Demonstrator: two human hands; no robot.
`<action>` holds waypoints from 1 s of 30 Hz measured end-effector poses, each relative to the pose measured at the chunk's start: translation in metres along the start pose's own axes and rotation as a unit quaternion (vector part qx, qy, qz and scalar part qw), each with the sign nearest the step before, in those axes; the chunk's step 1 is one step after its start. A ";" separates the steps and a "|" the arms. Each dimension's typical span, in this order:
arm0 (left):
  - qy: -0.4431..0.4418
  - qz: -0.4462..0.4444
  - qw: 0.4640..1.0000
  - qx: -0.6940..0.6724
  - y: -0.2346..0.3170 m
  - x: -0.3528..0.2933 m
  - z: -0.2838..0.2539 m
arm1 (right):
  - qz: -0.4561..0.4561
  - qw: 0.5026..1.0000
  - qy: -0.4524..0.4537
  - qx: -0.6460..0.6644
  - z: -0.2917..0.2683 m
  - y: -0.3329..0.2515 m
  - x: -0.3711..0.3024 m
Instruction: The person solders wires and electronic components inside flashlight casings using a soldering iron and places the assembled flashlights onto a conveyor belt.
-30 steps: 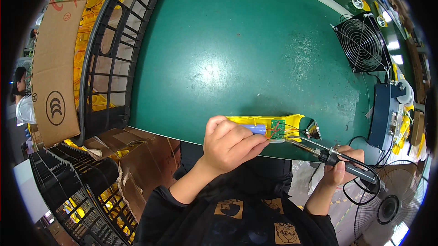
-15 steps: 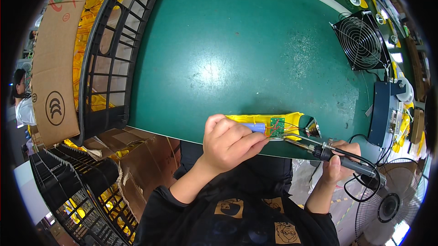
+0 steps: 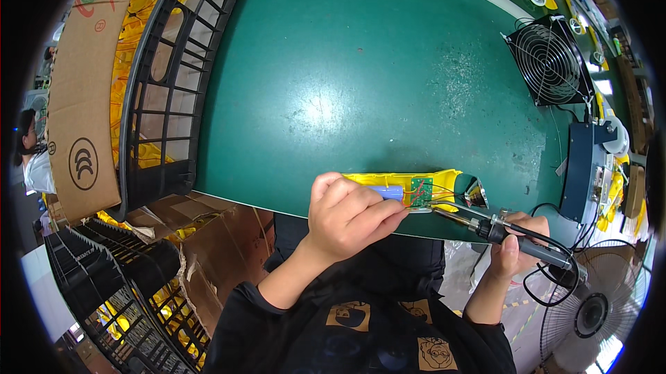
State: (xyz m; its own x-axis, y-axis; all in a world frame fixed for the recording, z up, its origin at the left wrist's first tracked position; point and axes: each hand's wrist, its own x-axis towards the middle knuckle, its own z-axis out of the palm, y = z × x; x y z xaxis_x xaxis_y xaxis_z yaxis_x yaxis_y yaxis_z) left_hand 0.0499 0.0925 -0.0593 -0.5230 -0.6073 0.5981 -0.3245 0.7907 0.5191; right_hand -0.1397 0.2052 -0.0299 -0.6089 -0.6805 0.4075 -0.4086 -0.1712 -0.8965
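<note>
My left hand is closed around the left part of a yellow plastic half-shell at the table's near edge. Inside the shell lie a blue cylindrical battery, partly covered by my fingers, and a small green circuit board with thin red and black wires. Beyond the shell's right end sits a shiny cone-shaped reflector. In my right hand is a soldering iron with a thin metal guide tube alongside. Its tip is at the board's lower right edge; whether they touch I cannot tell.
A black crate and cardboard box with yellow parts flank the green table on the left. A square black fan and a dark blue box stand right. A larger fan is lower right. Another person is far left.
</note>
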 end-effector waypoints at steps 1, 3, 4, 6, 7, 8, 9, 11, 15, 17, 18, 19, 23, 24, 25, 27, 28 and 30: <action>-0.010 -0.001 1.000 0.001 0.000 0.000 -0.001 | 0.000 1.000 0.001 0.000 0.000 0.000 0.000; -0.010 0.000 1.000 0.002 -0.001 -0.001 -0.001 | -0.009 1.000 0.000 -0.010 0.000 0.001 0.000; -0.011 0.000 1.000 0.004 -0.001 -0.001 -0.001 | -0.009 1.000 0.000 -0.010 0.000 0.001 0.000; -0.009 0.002 1.000 0.003 -0.001 -0.001 -0.001 | -0.001 1.000 -0.001 -0.001 -0.001 0.001 0.001; -0.007 0.004 1.000 0.003 -0.001 -0.001 -0.001 | -0.001 1.000 -0.001 -0.001 0.000 0.000 0.001; -0.007 0.004 1.000 0.003 -0.001 -0.001 -0.001 | -0.004 1.000 0.003 0.000 0.001 0.001 0.001; -0.006 0.004 1.000 0.003 -0.002 -0.002 -0.001 | -0.007 1.000 0.007 0.000 0.001 0.001 0.001; -0.006 0.005 1.000 0.003 -0.001 -0.002 -0.001 | -0.004 1.000 0.003 0.003 0.000 0.001 0.001; -0.004 0.004 1.000 0.002 -0.001 -0.002 -0.001 | -0.007 1.000 0.016 0.009 0.001 -0.001 0.001; -0.003 0.005 1.000 0.002 -0.001 -0.002 -0.001 | -0.003 1.000 0.014 0.010 -0.001 0.001 0.001; -0.003 0.005 1.000 0.003 -0.001 -0.002 -0.001 | 0.003 1.000 0.012 0.013 -0.002 0.001 0.000; -0.004 0.005 1.000 0.004 -0.001 -0.002 -0.001 | 0.002 1.000 0.012 0.013 -0.002 0.001 0.000; 0.018 0.003 1.000 0.006 0.000 0.000 0.002 | 0.001 1.000 0.025 0.002 -0.004 0.001 0.000; 0.013 -0.003 1.000 0.003 0.001 0.001 0.002 | 0.014 1.000 0.025 0.008 -0.006 0.000 0.000; 0.007 -0.009 1.000 0.000 0.002 0.001 0.001 | 0.014 1.000 0.026 0.008 -0.007 0.001 0.000; 0.005 -0.002 1.000 0.005 0.000 0.001 0.001 | -0.003 0.999 0.043 0.013 -0.007 0.001 0.002; 0.003 0.004 1.000 0.010 0.000 0.000 0.001 | -0.017 0.999 0.047 0.018 -0.007 0.003 0.002; -0.001 0.006 1.000 0.015 -0.001 0.000 0.000 | -0.004 0.998 0.053 0.029 -0.011 0.004 -0.002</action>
State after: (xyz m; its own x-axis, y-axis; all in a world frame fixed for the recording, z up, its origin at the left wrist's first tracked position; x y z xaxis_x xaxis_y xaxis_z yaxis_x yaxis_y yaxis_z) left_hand 0.0501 0.0920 -0.0596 -0.5284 -0.5973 0.6033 -0.3416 0.8002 0.4930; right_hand -0.1481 0.2139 -0.0321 -0.6751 -0.6009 0.4279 -0.3759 -0.2189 -0.9004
